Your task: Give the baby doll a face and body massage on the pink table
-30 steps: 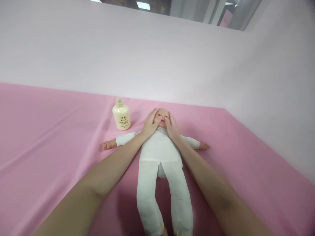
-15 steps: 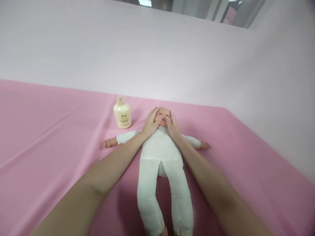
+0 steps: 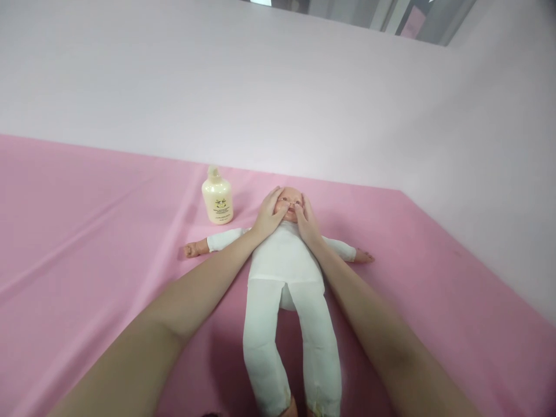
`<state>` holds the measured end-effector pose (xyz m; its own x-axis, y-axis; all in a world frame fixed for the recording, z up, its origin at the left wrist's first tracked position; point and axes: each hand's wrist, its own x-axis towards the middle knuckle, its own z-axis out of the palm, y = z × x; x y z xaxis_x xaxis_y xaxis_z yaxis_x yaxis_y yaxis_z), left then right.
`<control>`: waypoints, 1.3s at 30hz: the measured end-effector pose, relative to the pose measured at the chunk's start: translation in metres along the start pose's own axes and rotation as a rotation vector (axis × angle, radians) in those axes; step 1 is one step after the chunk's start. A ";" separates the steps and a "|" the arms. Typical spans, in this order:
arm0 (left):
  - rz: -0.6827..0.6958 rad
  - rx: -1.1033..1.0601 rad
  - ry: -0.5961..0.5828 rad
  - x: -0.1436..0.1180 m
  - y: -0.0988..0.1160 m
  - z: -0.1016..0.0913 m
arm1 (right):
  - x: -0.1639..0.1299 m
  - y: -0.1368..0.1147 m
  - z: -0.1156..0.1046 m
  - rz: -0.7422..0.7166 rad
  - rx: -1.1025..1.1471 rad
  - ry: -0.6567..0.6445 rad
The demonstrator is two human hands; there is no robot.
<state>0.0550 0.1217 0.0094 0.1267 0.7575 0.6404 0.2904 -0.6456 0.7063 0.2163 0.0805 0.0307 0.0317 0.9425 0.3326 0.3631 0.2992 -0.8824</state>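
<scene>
While left hand (image 3: 267, 220) loosely cups doll's head (image 3: 290, 194), right hand (image 3: 309, 226) matches.

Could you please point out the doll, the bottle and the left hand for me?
Doll (image 3: 285, 258): head view, on the middle of its white-clad body.
Bottle (image 3: 218, 198): head view, on the front of its rounded body.
Left hand (image 3: 266, 221): head view, on the back of the hand.
</scene>
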 end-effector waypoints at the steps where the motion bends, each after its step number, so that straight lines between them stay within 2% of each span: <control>1: 0.000 0.003 -0.001 0.000 0.000 0.000 | 0.000 0.000 0.000 0.003 0.001 -0.002; 17: -0.009 0.000 -0.001 0.000 0.007 -0.001 | 0.004 0.009 0.000 0.008 -0.003 -0.006; 39: -0.007 0.001 -0.012 0.001 0.005 -0.001 | 0.007 0.015 0.000 -0.020 0.008 -0.005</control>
<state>0.0558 0.1197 0.0138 0.1361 0.7630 0.6320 0.2922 -0.6404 0.7103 0.2221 0.0915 0.0197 0.0196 0.9372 0.3484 0.3562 0.3190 -0.8783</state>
